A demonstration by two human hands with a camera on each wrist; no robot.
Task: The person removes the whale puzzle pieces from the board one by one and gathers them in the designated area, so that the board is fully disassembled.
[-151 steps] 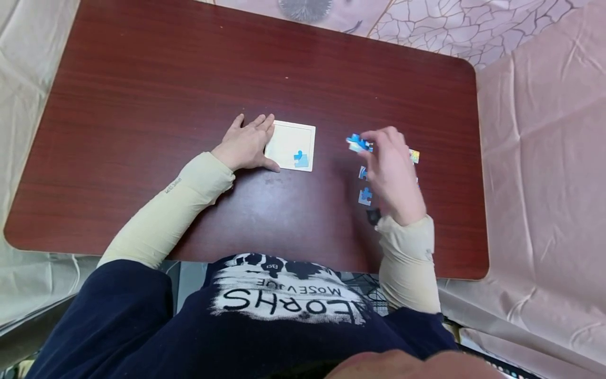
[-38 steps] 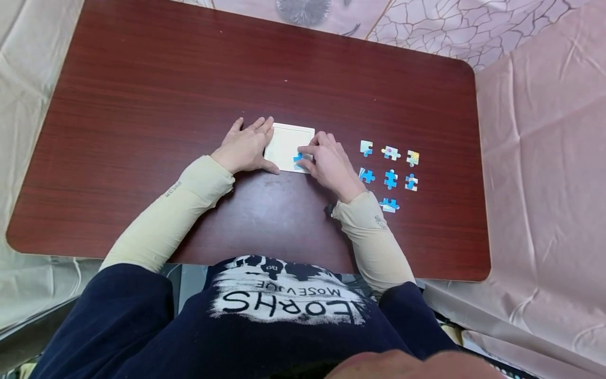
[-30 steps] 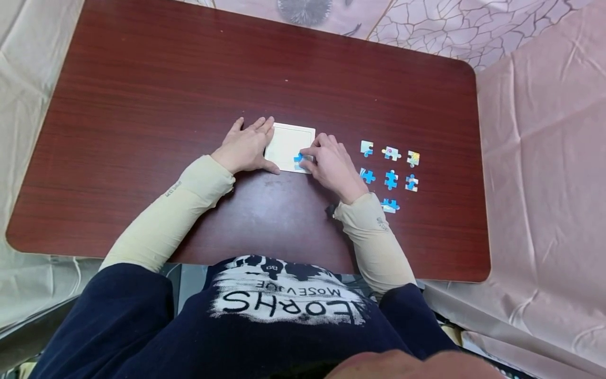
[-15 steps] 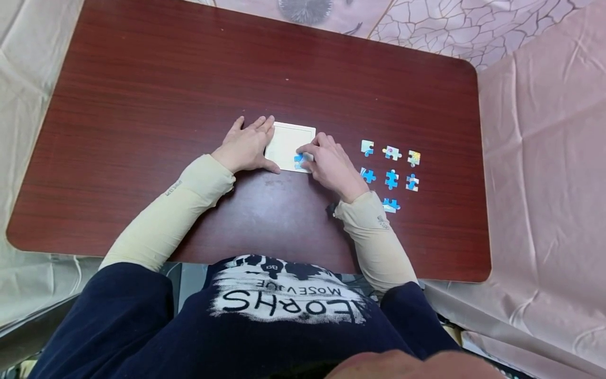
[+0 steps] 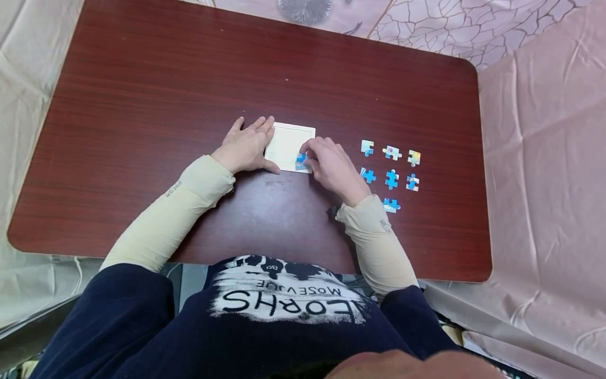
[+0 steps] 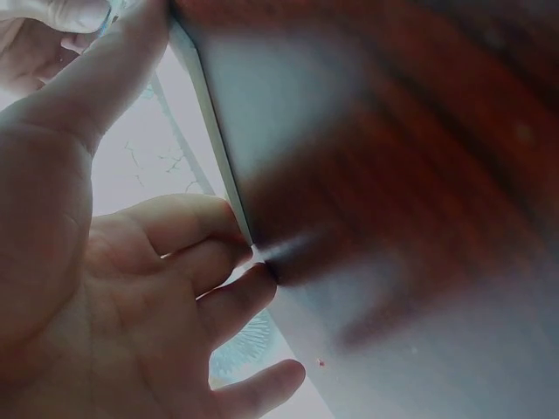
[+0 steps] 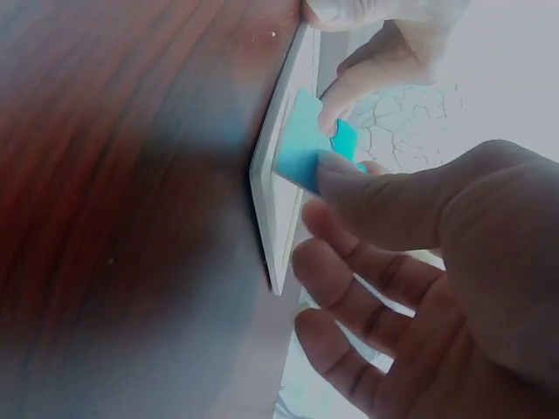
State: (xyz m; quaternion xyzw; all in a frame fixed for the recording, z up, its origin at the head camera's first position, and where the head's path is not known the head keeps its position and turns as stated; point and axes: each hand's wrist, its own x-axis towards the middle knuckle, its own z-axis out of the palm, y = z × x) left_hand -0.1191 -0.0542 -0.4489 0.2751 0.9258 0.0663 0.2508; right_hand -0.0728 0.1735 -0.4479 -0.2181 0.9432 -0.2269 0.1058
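A small square white puzzle tray (image 5: 286,141) lies near the table's middle. Flat against its left edge rests my left hand (image 5: 243,146), thumb and fingers spread wide. My right hand (image 5: 335,166) is over the tray's lower right corner, pinching a blue jigsaw piece (image 5: 301,161) between thumb and forefinger. In the right wrist view the jigsaw piece (image 7: 297,144) stands tilted above the tray rim (image 7: 266,196), the thumb pressed on its face; the other fingers curve loosely below. Fingers hide part of that corner, so I cannot tell whether a second piece lies under them.
Several loose jigsaw pieces lie in rows right of the tray, among them a blue one (image 5: 391,179), a yellow one (image 5: 414,158) and a lower blue one (image 5: 390,205). The brown table (image 5: 189,79) has rounded corners. Light cloth (image 5: 535,158) hangs beyond its right edge.
From above the loose pieces, my right hand has come left to the tray. The lower-left loose piece is gone from its row. Lately the fingers shift slightly at the corner; my left hand stays put.
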